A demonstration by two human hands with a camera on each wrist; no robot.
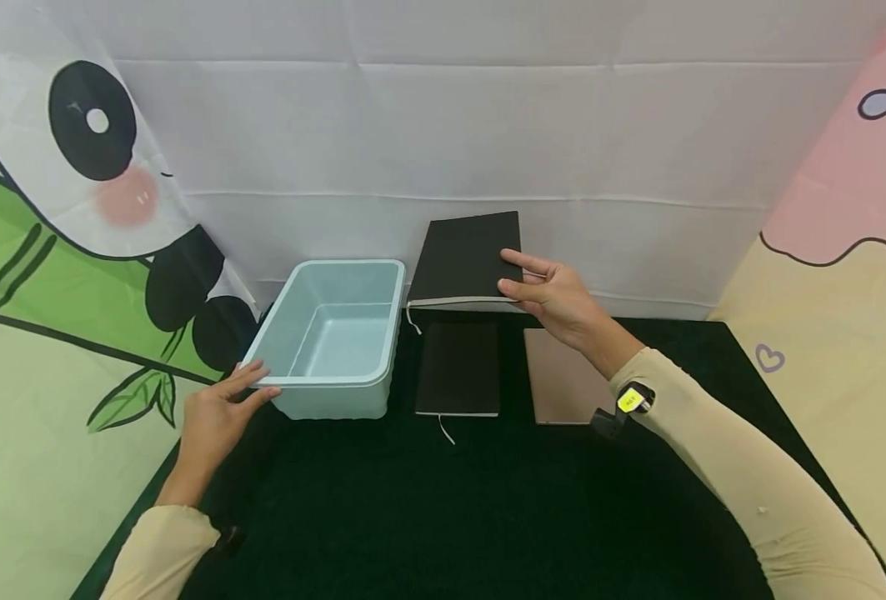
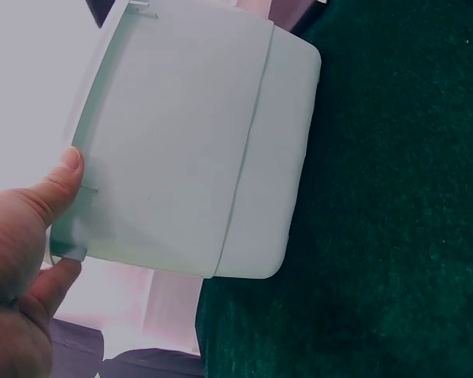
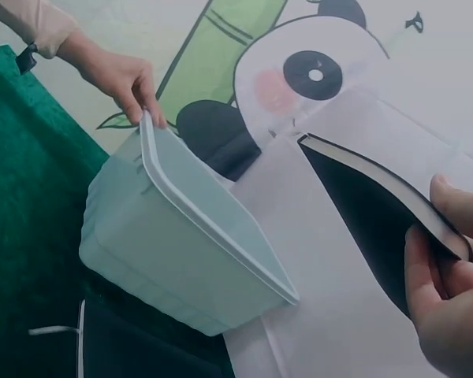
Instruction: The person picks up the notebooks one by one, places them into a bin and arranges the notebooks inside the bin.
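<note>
A black notebook [image 1: 468, 254] with a white ribbon marker is in my right hand [image 1: 563, 304], raised above the table. Thumb and fingers pinch it by its right edge, as the right wrist view also shows. My left hand [image 1: 221, 417] grips the near left corner of a light blue plastic bin [image 1: 341, 398], thumb on one side of the rim and fingers on the other. No contents show inside the bin. Below the raised notebook, a second black notebook [image 1: 458, 371] lies flat beside the bin, its ribbon [image 1: 446, 430] trailing toward me.
A pinkish-tan notebook [image 1: 563, 379] lies on the right, partly hidden under my right hand and wrist. Dark green cloth [image 1: 443, 508] covers the table. A white curtain [image 1: 488, 125] hangs right behind the bin, with cartoon-printed cloth on both sides.
</note>
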